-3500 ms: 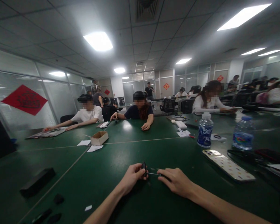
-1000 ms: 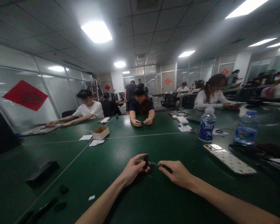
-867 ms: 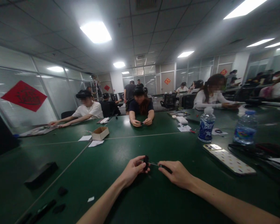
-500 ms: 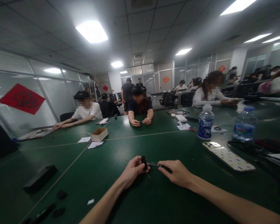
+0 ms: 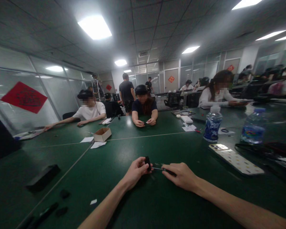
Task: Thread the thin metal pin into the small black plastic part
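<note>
left hand (image 5: 135, 172): fingers pinched on small black part (image 5: 147, 161), low over the green table (image 5: 105, 165), well left of the patterned phone (image 5: 237, 160) | right hand (image 5: 182, 176): closed around slim screwdriver (image 5: 168, 172), nearer the phone, shaft tip at the part | water bottle (image 5: 212, 124): just beyond the phone

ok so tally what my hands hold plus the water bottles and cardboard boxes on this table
small black round part: 1
thin dark-handled tool: 1
clear plastic water bottles with blue labels: 2
small brown cardboard box: 1
total: 5
</note>
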A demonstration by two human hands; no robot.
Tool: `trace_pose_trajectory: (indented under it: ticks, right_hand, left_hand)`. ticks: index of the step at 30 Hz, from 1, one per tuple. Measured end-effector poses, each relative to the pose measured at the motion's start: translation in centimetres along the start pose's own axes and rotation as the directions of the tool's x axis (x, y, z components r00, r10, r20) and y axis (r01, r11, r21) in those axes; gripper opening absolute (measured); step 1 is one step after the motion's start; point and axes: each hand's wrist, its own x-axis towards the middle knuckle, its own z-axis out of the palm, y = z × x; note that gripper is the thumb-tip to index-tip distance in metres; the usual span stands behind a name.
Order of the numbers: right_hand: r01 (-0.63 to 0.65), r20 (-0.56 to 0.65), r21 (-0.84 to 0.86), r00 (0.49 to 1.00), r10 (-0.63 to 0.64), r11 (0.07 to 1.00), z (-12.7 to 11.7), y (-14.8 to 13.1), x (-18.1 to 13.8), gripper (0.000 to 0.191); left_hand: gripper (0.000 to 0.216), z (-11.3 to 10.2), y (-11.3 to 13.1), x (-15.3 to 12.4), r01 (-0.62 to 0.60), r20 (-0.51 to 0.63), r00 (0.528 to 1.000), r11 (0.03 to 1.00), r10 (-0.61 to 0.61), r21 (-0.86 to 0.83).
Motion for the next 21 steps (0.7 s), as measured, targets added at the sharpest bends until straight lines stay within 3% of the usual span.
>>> trace_pose_trajectory:
  ticks: [21]
  right_hand:
    - [0.046, -0.018, -0.044, 0.999, -0.047, 0.998, 0.08, -0.09, -0.03, 0.034]
  left_hand:
    - [0.036, 0.49, 0.40, -0.17, 0.018, -0.059, 0.998, 0.998, -0.015, 0.052]
